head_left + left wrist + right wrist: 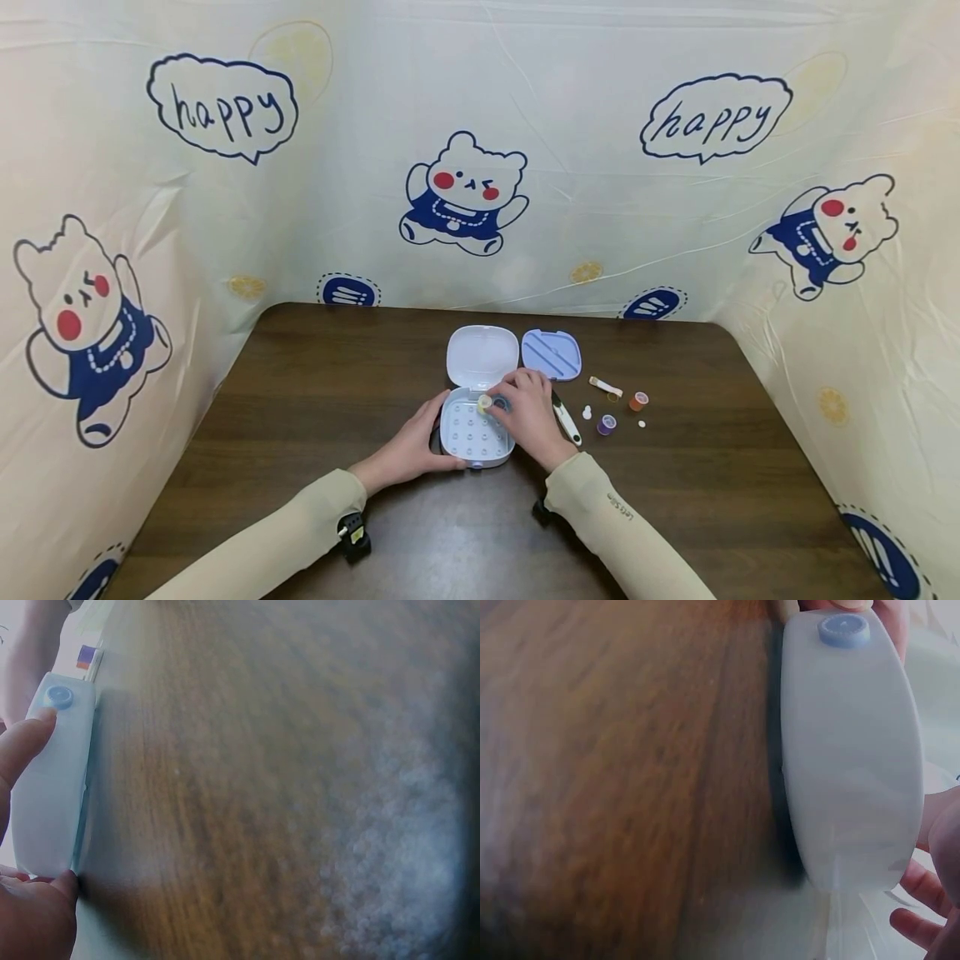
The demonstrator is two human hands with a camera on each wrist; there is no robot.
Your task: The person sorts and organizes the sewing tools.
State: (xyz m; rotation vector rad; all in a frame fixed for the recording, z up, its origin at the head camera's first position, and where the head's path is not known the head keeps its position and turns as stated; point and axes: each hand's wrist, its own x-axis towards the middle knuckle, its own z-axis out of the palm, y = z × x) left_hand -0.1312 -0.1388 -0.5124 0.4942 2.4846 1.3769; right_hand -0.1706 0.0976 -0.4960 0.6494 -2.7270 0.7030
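A pale plastic box (457,446) with rows of small pegs inside lies on the table, its white lid (482,356) folded back. My left hand (405,447) grips the box's left side, with the thumb at the front near the blue button (59,697). Over the back of the box, my right hand (531,414) pinches a small yellow spool (484,403) at the pegs. Beside that spool a dark round thing shows partly, covered by the right fingers. In the right wrist view the box's front (851,765) hides most of the right hand's work.
A lavender tray (564,350) lies behind, at the lid's right. Right of the box are a white-handled tool (568,423), an orange spool (638,402), a purple spool (606,425), a small white strip (606,386) and tiny white pieces (587,412). Patterned cloth surrounds the table.
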